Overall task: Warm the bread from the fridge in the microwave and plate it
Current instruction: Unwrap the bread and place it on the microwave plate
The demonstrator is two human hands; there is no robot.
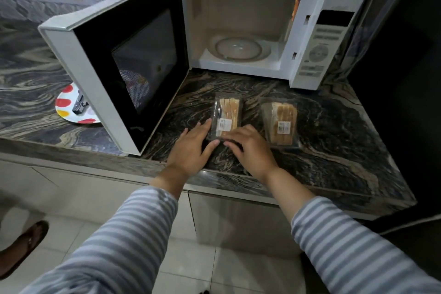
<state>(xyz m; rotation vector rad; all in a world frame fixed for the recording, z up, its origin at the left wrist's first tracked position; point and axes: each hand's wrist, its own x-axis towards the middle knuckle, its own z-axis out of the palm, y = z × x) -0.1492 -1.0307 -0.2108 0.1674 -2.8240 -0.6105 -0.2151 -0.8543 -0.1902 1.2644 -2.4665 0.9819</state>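
Two clear plastic packs of sliced bread lie on the dark marbled counter [334,141] in front of the white microwave [317,38]. My left hand [191,148] rests against the near left side of the left bread pack [226,114]. My right hand [250,148] lies on its near right corner. Both hands touch the pack with fingers spread; neither has lifted it. The right bread pack [281,122] lies untouched beside it. The microwave door [124,64] stands wide open to the left, and the glass turntable [238,49] inside is bare.
A white plate with red and yellow spots [69,105] sits on the counter behind the open door, with a small black object on it. A dark fridge side [401,79] stands at the right. A sandalled foot [23,246] is on the tiled floor at lower left.
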